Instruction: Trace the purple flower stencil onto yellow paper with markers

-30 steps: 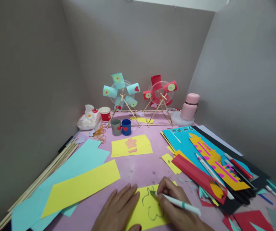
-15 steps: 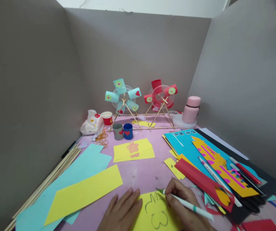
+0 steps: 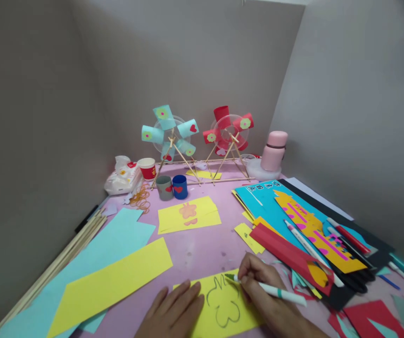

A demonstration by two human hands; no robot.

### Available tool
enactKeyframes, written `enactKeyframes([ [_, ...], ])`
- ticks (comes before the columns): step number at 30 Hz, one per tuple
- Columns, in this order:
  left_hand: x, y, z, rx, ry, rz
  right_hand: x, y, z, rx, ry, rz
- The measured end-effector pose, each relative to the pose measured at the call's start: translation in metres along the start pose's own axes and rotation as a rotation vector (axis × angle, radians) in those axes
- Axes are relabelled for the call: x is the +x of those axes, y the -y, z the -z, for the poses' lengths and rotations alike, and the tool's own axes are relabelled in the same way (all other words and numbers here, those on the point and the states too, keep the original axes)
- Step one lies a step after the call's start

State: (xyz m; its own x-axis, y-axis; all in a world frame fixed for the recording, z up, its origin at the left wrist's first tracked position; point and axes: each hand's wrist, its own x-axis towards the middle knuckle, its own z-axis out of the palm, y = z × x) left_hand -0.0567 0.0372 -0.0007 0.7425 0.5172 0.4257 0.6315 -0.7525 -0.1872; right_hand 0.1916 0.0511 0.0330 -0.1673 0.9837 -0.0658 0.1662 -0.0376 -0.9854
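My right hand (image 3: 261, 291) pinches a white marker pen with a green tip (image 3: 275, 291), its tip resting at the upper right of a flower outline drawn on a small yellow paper sheet (image 3: 223, 305) at the near edge of the pink table (image 3: 202, 249). To the left of the drawing, my left hand (image 3: 173, 312) lies flat with fingers spread, pressing the yellow sheet down.
Long yellow (image 3: 113, 281) and light blue (image 3: 117, 239) paper strips and wooden sticks (image 3: 54, 267) lie at left. A pile of coloured card, pens and scraps (image 3: 307, 234) fills the right. Two paper ferris wheels (image 3: 168, 134) (image 3: 228, 129), small cups (image 3: 171, 187) and a pink bottle (image 3: 274, 150) stand at the back. Grey walls surround the table.
The pen tip has moved from the flower's left petal up and right to its top edge, adding more outline. My left hand stayed flat on the paper. The view shifted slightly.
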Motion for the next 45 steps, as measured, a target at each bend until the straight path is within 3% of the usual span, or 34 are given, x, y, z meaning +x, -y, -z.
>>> enactKeyframes([
  [4,-0.004,-0.004,-0.009,-0.081,-0.078,0.051,-0.003,-0.003,0.001,-0.075,0.042,0.06],
  [14,0.012,-0.012,0.013,-0.043,0.038,0.088,-0.006,0.005,-0.001,-0.275,0.134,0.126],
  [26,0.009,-0.018,0.014,-0.122,0.077,0.147,-0.008,-0.004,0.004,-0.308,0.179,0.083],
  [45,0.012,-0.018,0.018,-0.173,0.112,0.174,-0.007,0.006,0.004,-0.32,0.206,0.134],
])
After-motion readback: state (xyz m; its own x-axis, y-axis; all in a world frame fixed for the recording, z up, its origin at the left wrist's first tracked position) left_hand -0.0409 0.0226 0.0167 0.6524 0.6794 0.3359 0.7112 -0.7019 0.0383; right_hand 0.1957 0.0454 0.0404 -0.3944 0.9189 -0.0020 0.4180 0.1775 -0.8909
